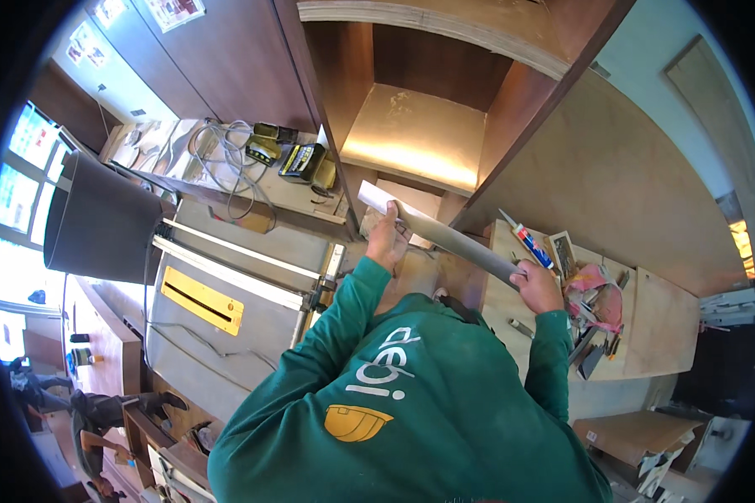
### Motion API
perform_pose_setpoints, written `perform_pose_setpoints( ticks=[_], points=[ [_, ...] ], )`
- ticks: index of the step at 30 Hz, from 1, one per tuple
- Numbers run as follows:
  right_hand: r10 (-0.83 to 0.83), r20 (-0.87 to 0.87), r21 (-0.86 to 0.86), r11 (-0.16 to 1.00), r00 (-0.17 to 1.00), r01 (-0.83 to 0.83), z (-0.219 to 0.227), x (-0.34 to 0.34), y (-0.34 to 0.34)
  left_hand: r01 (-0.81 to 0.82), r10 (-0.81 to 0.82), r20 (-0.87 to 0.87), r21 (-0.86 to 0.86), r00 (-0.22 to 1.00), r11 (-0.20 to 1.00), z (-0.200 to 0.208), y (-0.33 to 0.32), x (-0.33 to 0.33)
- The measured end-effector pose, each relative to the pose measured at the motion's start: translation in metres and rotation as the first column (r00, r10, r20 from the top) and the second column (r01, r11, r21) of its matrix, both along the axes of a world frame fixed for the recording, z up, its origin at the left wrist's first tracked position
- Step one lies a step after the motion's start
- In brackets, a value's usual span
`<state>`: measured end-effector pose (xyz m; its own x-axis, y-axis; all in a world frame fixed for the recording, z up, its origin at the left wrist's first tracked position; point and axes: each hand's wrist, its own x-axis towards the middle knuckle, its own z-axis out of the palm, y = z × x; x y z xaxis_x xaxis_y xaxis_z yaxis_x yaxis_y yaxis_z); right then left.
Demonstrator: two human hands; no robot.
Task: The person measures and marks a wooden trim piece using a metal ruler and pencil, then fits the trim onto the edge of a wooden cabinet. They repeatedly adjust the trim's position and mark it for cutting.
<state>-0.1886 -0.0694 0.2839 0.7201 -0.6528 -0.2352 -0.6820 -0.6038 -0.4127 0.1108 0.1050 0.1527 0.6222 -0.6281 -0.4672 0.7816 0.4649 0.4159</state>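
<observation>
left hand (386,241): thumb and fingers pinching strip (457,240) near far end | right hand (539,287): closed around near end | strip: slanting in front of body, below cabinet shelf (415,138), between saw table (264,323) and workbench (658,323) | advice: support both ends evenly, avoid twisting, keep corners off cabinet

The left hand (384,241) and right hand (538,287) hold a long strip (453,239) near its ends, below a cabinet's lit shelf (415,138). Right, a tube (527,241) lies on the bench (664,327); left stands a saw (214,308).
</observation>
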Motion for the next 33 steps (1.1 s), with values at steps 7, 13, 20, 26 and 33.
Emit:
perform_pose_setpoints(
  ticks=[7,13,20,26,33],
  points=[
    [0.05,0.09,-0.022,0.999,0.995,-0.048,-0.04,0.017,-0.002,-0.159,0.161,-0.017,0.073,0.987,0.985,-0.062,-0.022,0.006],
    [0.129,0.013,0.069,0.989,0.992,-0.13,-0.073,0.046,-0.054,-0.392,0.321,0.327,0.181,0.889,0.902,-0.048,-0.047,0.042],
    [0.179,0.059,0.143,0.972,0.982,-0.186,-0.071,0.047,-0.071,-0.288,0.226,0.292,0.193,0.93,0.938,-0.014,-0.022,0.053],
    [0.173,0.104,0.215,0.957,0.979,-0.192,-0.072,0.049,-0.085,-0.294,0.207,0.424,0.152,0.882,0.944,-0.01,-0.007,0.069],
    [0.254,0.024,-0.078,0.965,0.967,-0.252,0.01,0.051,-0.072,-0.643,-0.597,0.741,0.301,-0.306,0.704,0.07,-0.014,0.032]
  ],
)
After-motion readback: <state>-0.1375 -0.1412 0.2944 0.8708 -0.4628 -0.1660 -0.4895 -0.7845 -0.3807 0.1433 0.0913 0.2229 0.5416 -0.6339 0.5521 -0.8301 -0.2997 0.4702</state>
